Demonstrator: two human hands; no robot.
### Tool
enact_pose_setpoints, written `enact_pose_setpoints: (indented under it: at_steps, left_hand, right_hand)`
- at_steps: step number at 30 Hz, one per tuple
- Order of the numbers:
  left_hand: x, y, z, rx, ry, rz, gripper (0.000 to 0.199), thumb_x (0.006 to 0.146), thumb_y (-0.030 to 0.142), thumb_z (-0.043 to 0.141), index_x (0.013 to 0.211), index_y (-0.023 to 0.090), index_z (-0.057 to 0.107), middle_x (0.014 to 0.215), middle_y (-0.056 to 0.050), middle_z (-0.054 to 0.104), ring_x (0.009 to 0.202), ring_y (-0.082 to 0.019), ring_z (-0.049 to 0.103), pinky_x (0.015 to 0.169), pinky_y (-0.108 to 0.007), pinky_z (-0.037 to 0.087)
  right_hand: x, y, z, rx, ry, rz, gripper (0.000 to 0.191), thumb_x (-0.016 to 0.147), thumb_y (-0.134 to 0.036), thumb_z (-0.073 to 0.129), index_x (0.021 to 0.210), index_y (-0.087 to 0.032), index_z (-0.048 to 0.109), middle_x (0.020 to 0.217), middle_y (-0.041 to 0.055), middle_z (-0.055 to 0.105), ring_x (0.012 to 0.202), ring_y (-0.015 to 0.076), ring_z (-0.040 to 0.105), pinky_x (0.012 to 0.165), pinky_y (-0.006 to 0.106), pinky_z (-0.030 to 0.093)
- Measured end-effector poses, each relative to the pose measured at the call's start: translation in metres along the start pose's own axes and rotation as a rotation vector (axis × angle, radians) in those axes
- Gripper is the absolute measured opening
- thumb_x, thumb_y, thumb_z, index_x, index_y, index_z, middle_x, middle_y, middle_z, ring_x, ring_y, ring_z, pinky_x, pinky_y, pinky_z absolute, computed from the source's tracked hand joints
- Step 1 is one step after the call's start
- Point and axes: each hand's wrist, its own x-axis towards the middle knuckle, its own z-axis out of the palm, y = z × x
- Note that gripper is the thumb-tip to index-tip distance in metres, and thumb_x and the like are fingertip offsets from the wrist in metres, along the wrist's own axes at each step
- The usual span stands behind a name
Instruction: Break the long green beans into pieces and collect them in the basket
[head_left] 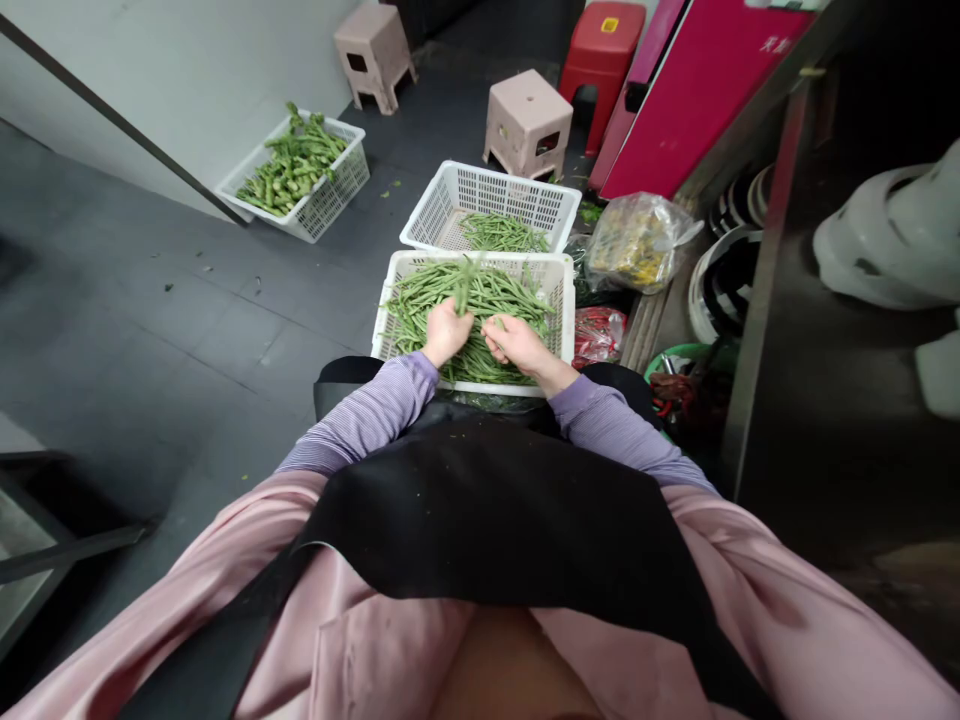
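Observation:
Long green beans fill the near white plastic basket in front of my lap. Over that pile, my left hand is closed round a small bunch of green beans whose ends stick up, slightly blurred. My right hand is just to its right, its fingers pinched together; what sits between the fingertips is too small to make out. Directly behind stands a second white basket, with a smaller heap of green beans toward its right side.
Left on the floor is a white basket of green vegetables. Beyond stand two pale stools and a red stool. To the right lie a clear plastic bag, a bag of red peppers and a dark metal counter.

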Motion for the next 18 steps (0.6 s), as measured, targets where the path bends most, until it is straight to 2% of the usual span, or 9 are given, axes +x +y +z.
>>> enact_pose_setpoints:
  at_steps: [3,5,8,10,12,14,16,18]
  left_hand:
    - [0.014,0.002,-0.007,-0.338,-0.102,-0.252,0.026,0.079,0.013,0.067,0.064,0.020,0.047,0.048,0.007,0.045,0.039,-0.006,0.031,0.042,-0.021,0.027]
    - [0.020,0.008,-0.014,-0.514,-0.200,-0.298,0.028,0.084,0.021,0.069,0.067,0.019,0.047,0.047,0.008,0.043,0.035,-0.004,0.024,0.037,-0.021,0.021]
    - [0.025,0.020,-0.021,-0.642,-0.203,-0.256,0.035,0.088,0.033,0.074,0.070,0.019,0.048,0.047,0.009,0.041,0.034,-0.002,0.022,0.035,-0.020,0.019]
    - [0.028,0.026,-0.025,-0.677,-0.159,-0.230,0.038,0.088,0.037,0.075,0.071,0.020,0.047,0.047,0.009,0.040,0.033,-0.002,0.022,0.034,-0.019,0.019]
    - [0.029,0.027,-0.027,-0.690,-0.119,-0.209,0.039,0.088,0.038,0.077,0.072,0.020,0.046,0.047,0.009,0.040,0.033,-0.001,0.023,0.034,-0.020,0.019]
    - [0.030,0.026,-0.028,-0.700,-0.081,-0.193,0.039,0.086,0.038,0.079,0.074,0.020,0.047,0.049,0.009,0.042,0.034,-0.001,0.025,0.034,-0.020,0.019]
    - [0.030,0.023,-0.028,-0.714,-0.041,-0.190,0.039,0.085,0.038,0.081,0.076,0.021,0.047,0.051,0.009,0.045,0.034,-0.001,0.026,0.035,-0.020,0.020]
    - [0.026,0.019,-0.025,-0.724,-0.002,-0.223,0.038,0.085,0.038,0.081,0.077,0.021,0.047,0.052,0.009,0.045,0.034,-0.001,0.028,0.035,-0.021,0.021]
  right_hand:
    - [0.003,0.002,-0.003,0.021,0.088,-0.035,0.027,0.091,-0.026,0.070,0.085,-0.023,0.043,0.062,-0.0077,0.053,0.044,0.0060,0.044,0.043,0.015,0.035]
    - [0.006,0.001,-0.011,0.038,0.080,0.084,0.030,0.090,-0.027,0.071,0.081,-0.022,0.043,0.057,-0.0092,0.046,0.040,0.0049,0.036,0.039,0.015,0.029]
    - [0.007,-0.003,-0.023,0.013,-0.152,0.308,0.032,0.088,-0.034,0.075,0.078,-0.020,0.049,0.051,-0.0122,0.031,0.037,0.0034,0.021,0.034,0.016,0.015]
    - [0.004,-0.006,-0.026,0.006,-0.303,0.361,0.033,0.085,-0.037,0.079,0.078,-0.017,0.054,0.050,-0.0130,0.027,0.037,0.0028,0.018,0.035,0.016,0.013]
    - [0.000,-0.007,-0.026,0.020,-0.354,0.333,0.032,0.083,-0.038,0.081,0.079,-0.016,0.058,0.050,-0.0133,0.027,0.038,0.0025,0.017,0.035,0.016,0.013]
    - [-0.004,-0.007,-0.022,0.042,-0.336,0.270,0.032,0.082,-0.037,0.081,0.077,-0.016,0.058,0.050,-0.0126,0.029,0.038,0.0023,0.018,0.036,0.016,0.014]
    - [-0.006,-0.007,-0.019,0.085,-0.270,0.164,0.032,0.081,-0.037,0.080,0.075,-0.017,0.056,0.051,-0.0108,0.035,0.039,0.0023,0.021,0.036,0.016,0.016]
    - [-0.003,-0.008,-0.018,0.154,-0.146,0.013,0.032,0.083,-0.038,0.077,0.074,-0.019,0.053,0.053,-0.0095,0.039,0.040,0.0030,0.023,0.037,0.016,0.020]
